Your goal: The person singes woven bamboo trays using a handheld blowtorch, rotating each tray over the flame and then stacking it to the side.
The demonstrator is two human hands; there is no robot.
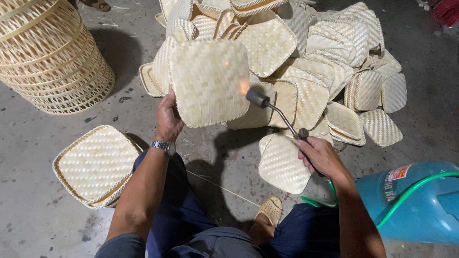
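Observation:
My left hand [168, 118] grips the lower left edge of a square woven bamboo tray [208, 81] and holds it up with its underside toward me. My right hand [319, 155] is closed on the handle of a gas torch [279, 114]. The torch's dark nozzle points at the tray's right edge, where a small orange flame [244, 86] burns. A metal watch sits on my left wrist.
A large pile of the same woven trays [315, 57] fills the floor ahead. A small stack of trays [95, 165] lies at my left. Tall woven baskets [48, 52] stand at far left. A blue gas cylinder [411, 200] with a green hose lies at right.

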